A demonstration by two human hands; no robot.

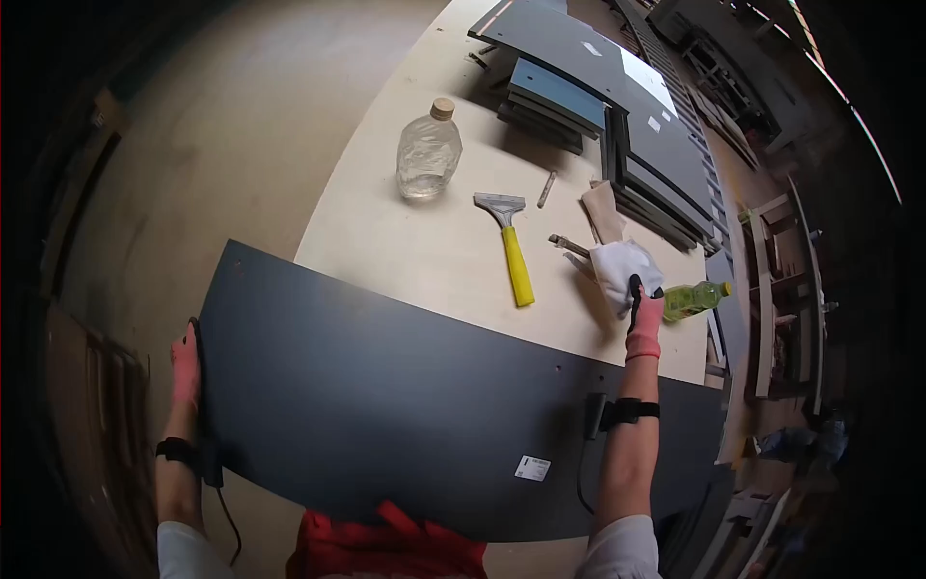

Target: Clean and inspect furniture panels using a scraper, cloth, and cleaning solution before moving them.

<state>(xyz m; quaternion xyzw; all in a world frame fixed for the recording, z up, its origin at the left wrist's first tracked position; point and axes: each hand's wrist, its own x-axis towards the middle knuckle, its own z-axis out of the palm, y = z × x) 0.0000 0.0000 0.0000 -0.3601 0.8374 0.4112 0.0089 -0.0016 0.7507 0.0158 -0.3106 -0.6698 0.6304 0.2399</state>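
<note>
A large dark grey panel (386,386) lies across the near end of the pale worktable, with a small white label (532,468) near its front edge. At its left edge, my left hand (185,365), in a pink and black glove, grips the side; the fingertips are partly hidden. My right hand (646,314), gloved alike, reaches over the panel and is closed on a white cloth (622,270). Close by the cloth lie a beige cloth (603,212), a small metal-ended tool (567,245) and a tilted green bottle with a yellow cap (693,300).
On the pale worktable (371,232) are a yellow-handled scraper (516,261), a clear bottle (429,159) of liquid and a thin marker-like stick (547,189). Stacked grey panels (569,58) occupy the far end. A roller conveyor (675,87) runs along the right.
</note>
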